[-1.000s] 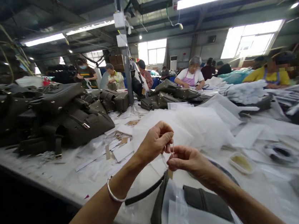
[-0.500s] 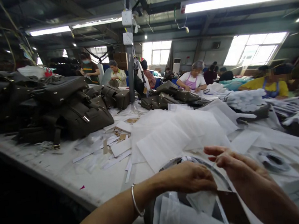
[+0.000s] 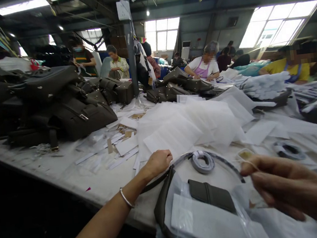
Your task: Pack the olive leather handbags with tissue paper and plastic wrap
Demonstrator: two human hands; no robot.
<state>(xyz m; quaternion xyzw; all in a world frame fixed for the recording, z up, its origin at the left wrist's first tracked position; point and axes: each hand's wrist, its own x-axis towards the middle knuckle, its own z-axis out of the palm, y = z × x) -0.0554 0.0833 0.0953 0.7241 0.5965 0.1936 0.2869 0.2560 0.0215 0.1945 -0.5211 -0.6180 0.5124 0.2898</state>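
Observation:
My left hand (image 3: 159, 161) is closed in a loose fist beside the bag's dark strap (image 3: 154, 182). What its fingers hold, if anything, is hidden. A dark handbag (image 3: 164, 204) lies below, with white packing sheet (image 3: 204, 220) over it and its handle (image 3: 226, 161) arching up, wrapped in film. On the sheet rests a dark flat pouch-like piece (image 3: 211, 195). At the right, my right hand (image 3: 289, 184) pinches a thin light string between thumb and forefinger. A small tag (image 3: 245, 154) is close to those fingertips. A clear packet (image 3: 254, 196) shows beneath the hand.
Coiled grey straps (image 3: 203, 163) lie inside the handle's arch, and another coil (image 3: 288, 150) sits farther right. White foam sheets (image 3: 176, 128) spread across the table. Dark bags (image 3: 59, 103) are heaped at left. A post (image 3: 131, 57) stands behind; several people work beyond.
My left hand has moved left, away from the bag's middle, and my right hand has drawn right. The dark pouch-like piece and coiled straps are now uncovered. The view has tilted down.

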